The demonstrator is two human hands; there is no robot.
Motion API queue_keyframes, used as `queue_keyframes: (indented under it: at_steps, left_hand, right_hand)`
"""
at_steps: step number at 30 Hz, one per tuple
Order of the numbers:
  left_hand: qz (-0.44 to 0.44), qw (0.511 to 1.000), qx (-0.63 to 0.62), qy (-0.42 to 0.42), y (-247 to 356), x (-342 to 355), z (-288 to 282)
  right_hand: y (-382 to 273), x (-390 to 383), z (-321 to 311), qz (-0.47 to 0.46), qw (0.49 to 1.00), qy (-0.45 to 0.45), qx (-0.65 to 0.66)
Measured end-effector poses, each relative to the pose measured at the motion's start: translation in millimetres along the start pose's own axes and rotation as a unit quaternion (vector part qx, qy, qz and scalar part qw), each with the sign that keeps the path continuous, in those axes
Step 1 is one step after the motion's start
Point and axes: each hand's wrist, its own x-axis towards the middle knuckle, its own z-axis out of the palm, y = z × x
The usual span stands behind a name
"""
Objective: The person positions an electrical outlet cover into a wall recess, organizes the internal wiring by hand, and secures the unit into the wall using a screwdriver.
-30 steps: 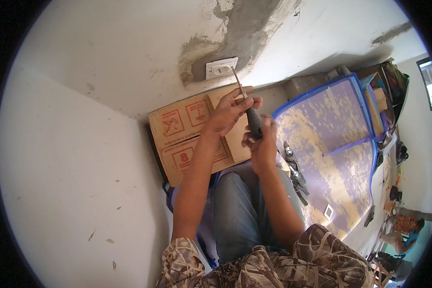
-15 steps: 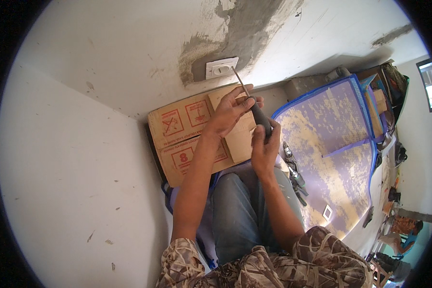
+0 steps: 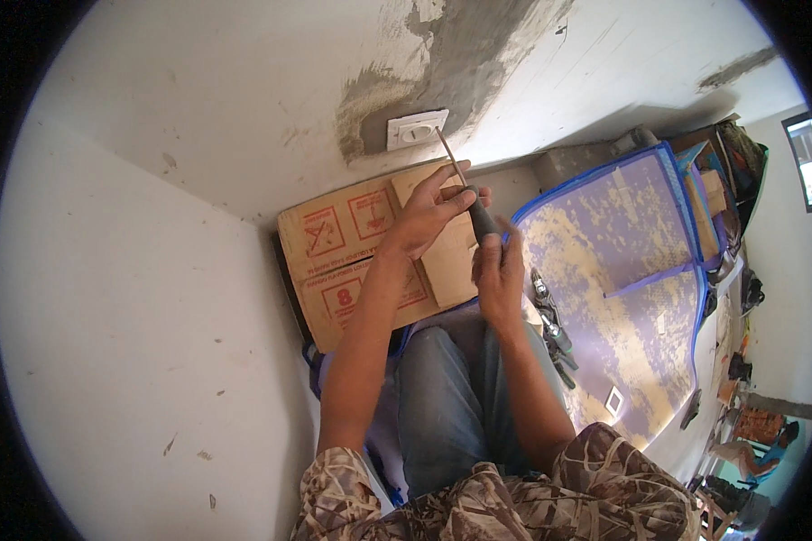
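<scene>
A screwdriver (image 3: 482, 218) with a thick dark handle slants up toward the wall. Its thin shaft ends at the right edge of a white wall socket (image 3: 416, 133). Near the front of the handle and the base of the shaft, my left hand (image 3: 424, 216) is closed around the tool. My right hand (image 3: 500, 269) grips the rear of the handle between thumb and fingers, slightly blurred. Whether the tip sits in a screw is too small to make out. Grey plaster surrounds the socket.
A cardboard box (image 3: 334, 281) stands below the socket against the wall. Right of my legs, a worn purple mat (image 3: 641, 234) holds pliers-like tools (image 3: 550, 316) and a white square frame (image 3: 614, 400). A person (image 3: 767, 455) is far off at the lower right.
My right hand has turned and shifted a little on the screwdriver's handle, and the handle has swung slightly left. My left hand has dipped slightly; the shaft's tip stays at the socket's edge.
</scene>
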Motion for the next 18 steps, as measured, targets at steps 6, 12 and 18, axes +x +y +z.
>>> queue_keyframes:
  at_steps: [6, 12, 18]
  left_hand:
    - [0.016, 1.000, 0.007, 0.002, 5.5, -0.7, 0.2]
    - [-0.001, 1.000, -0.004, 0.002, 3.2, 1.1, 1.2]
    - [0.007, 1.000, -0.003, 0.006, 2.2, 2.2, 4.3]
  right_hand:
    - [6.9, 8.0, -15.6, 0.111, 0.985, -0.108, 0.069]
    - [22.1, 7.0, 7.5, -0.190, 0.963, 0.093, -0.165]
    - [5.8, 9.2, -17.2, 0.188, 0.973, -0.105, 0.080]
